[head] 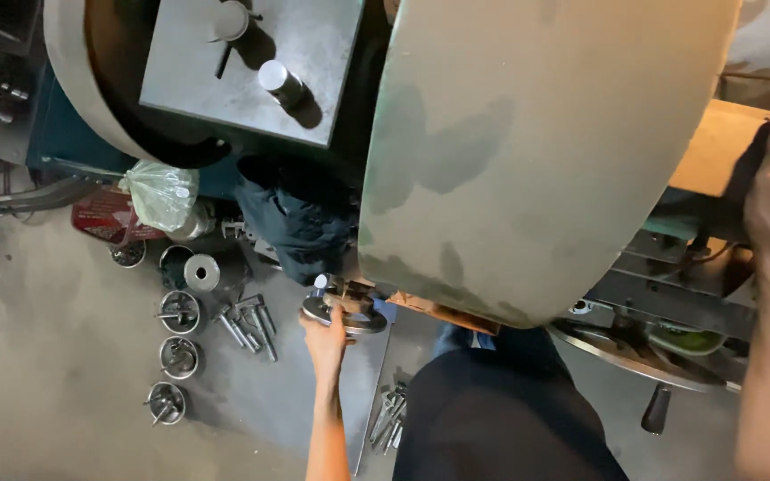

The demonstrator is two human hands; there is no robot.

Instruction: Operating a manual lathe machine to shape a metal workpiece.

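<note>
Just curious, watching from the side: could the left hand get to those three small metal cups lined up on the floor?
Probably yes. The left hand rests on a round metal disc, and only bare concrete floor and some loose bolts lie between it and the metal cups.

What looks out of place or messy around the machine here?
Loose bolts lie scattered on the floor beside small metal bowls, and more lie near the left hand. Nothing looks spilled or broken.
</note>
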